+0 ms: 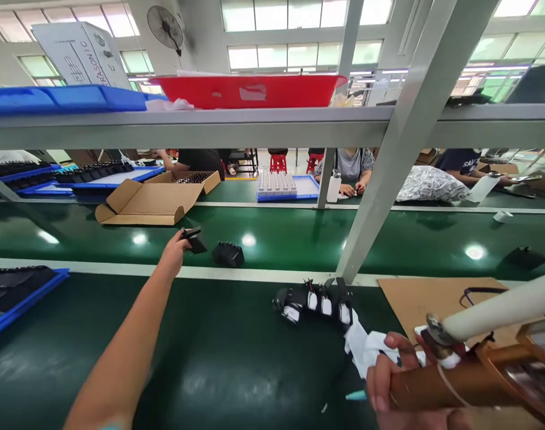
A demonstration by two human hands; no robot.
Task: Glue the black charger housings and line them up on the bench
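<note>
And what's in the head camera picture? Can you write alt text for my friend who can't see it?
A person's left hand holds a small black part near a black block on a green surface, while the right hand grips a brown cylinder. Black pieces with white patches lie between the hands; other people are beyond a metal frame.

A person's left grip (174, 249) holds a black part (196, 241) over a green surface (290, 239); right grip (391, 382) clasps a brown tool (483, 382).
</note>
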